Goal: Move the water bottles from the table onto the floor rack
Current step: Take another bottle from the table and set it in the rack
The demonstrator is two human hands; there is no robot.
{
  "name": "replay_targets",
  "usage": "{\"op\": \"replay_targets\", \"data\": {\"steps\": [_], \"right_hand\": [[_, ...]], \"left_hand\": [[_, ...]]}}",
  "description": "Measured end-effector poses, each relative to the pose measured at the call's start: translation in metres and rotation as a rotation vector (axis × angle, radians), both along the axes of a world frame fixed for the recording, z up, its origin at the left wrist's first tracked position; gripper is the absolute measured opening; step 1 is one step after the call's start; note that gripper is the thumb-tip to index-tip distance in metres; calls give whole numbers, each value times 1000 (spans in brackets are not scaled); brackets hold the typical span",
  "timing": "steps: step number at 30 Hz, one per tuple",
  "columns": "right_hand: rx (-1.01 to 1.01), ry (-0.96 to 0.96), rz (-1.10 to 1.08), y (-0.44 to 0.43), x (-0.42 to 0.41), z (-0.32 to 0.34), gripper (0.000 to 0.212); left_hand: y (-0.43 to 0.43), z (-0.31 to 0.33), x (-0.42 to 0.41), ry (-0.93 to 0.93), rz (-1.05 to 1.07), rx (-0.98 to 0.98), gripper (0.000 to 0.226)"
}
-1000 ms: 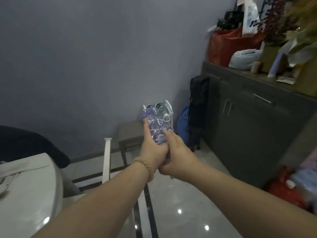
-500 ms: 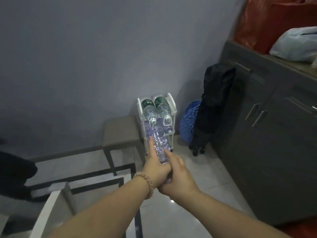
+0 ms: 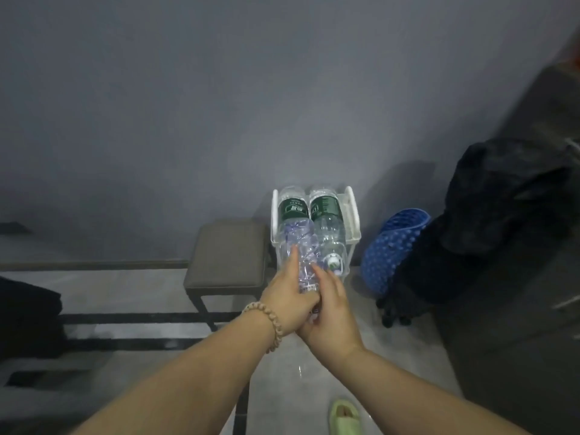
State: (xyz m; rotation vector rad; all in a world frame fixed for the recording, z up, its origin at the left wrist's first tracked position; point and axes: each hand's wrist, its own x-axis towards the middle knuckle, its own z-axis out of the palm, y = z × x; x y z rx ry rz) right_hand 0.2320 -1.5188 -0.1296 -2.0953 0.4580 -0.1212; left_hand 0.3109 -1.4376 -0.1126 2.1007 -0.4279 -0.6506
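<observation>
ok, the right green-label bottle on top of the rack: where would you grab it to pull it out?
Likely by the neck just behind its white cap, coming from the front. The right green-label bottle lies on its side, cap toward the camera, base toward the wall; the rack rail and the left green-label bottle close off its sides.

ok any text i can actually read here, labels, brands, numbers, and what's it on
Nothing can be quoted; all the print is unreadable.
Green label on the left racked bottle in the white floor rack: white marks, too blurred to read.
Green label on the right racked bottle: too blurred to read.
Held bottle, gripped by the left hand and right hand: small label patch by the fingers, too small to read.
</observation>
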Motion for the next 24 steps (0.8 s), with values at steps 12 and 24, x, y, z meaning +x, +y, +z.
{"op": "replay_targets", "data": {"steps": [12,24], "right_hand": [[-225,203,15,-117,213,-53,69],[-305,254,-67,-128,283,-122,61]], "left_hand": [[-97,-61,164,-139,69,259,51],[-111,-124,211,-139,129,277,41]]}}
